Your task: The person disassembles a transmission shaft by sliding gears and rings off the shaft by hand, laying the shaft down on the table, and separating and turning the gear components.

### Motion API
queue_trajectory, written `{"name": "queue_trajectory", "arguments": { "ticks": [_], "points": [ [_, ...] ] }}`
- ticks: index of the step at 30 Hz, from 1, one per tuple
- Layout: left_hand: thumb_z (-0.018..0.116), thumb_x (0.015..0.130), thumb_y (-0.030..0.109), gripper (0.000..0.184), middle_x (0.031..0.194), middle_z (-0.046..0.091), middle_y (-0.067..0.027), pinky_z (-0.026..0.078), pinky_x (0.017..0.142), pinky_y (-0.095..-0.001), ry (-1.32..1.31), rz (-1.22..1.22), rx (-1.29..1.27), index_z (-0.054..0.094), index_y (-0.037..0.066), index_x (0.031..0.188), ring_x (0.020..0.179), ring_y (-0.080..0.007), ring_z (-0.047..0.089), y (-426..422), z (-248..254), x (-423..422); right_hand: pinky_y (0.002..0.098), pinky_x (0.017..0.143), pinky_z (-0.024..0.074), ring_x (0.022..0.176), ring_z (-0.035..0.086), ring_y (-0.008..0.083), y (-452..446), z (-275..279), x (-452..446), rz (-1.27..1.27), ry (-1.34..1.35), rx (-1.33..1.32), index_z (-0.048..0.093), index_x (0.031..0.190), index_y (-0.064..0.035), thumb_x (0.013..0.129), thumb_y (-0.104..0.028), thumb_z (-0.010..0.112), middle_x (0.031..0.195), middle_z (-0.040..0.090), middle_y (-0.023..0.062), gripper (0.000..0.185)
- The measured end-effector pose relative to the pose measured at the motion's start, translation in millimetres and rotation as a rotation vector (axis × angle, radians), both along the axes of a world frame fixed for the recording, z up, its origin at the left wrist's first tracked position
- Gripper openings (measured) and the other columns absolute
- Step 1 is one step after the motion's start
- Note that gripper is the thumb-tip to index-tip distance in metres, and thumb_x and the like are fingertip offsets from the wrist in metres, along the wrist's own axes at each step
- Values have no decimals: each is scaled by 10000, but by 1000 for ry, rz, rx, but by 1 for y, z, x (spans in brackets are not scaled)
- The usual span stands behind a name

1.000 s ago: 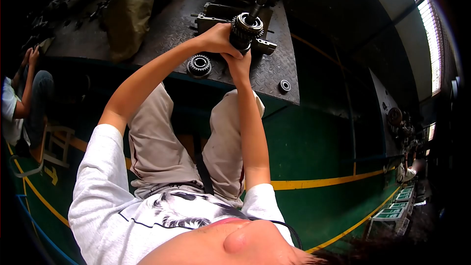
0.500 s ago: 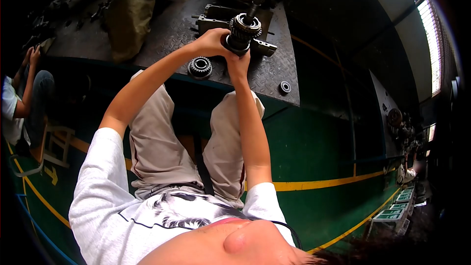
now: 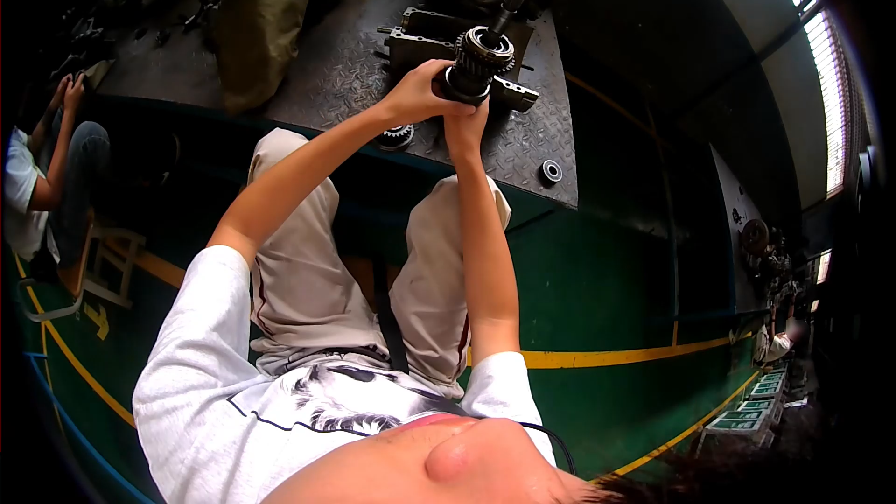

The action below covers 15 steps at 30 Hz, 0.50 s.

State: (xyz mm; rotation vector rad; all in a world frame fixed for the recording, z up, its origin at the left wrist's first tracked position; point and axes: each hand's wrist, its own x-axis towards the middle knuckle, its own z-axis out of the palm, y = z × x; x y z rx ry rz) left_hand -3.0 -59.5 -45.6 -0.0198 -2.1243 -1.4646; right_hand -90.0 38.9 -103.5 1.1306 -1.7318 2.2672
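A toothed ring (image 3: 397,139) is lying partly hidden by the left wrist; behind, a metal casing (image 3: 418,49) is sitting, its interior too dark to read. The left hand (image 3: 417,93) and right hand (image 3: 469,121) are wrapping closely around the geared shaft's (image 3: 483,58) lower end. Rightward, a bearing (image 3: 551,172) is resting near the tabletop's (image 3: 525,147) edge, green floor (image 3: 597,294) stretching beyond.

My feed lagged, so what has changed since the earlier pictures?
The gear assembly and left forearm have shifted slightly right; the forearm now partly covers the loose gear. The left hand and right hand keep hold; nothing was released. The small ring stays on the table.
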Motion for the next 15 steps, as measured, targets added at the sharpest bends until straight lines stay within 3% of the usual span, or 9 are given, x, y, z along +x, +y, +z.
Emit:
{"name": "queue_trajectory", "arguments": {
  "ticks": [15],
  "points": [
    [891, 651, 382, 732, 1137, 605, -123, 500, 899, -345, 152, 175, -164, 618, -12, 1203, 1017, -239, 619, 7, -21, -13, 317, 869, 520, 991, 626, 184, 0, -3, -4, 19, -28, -23, 529, 1212, -7, 811, -77, 769, 1121, 638, 87, 472]
  ]
}}
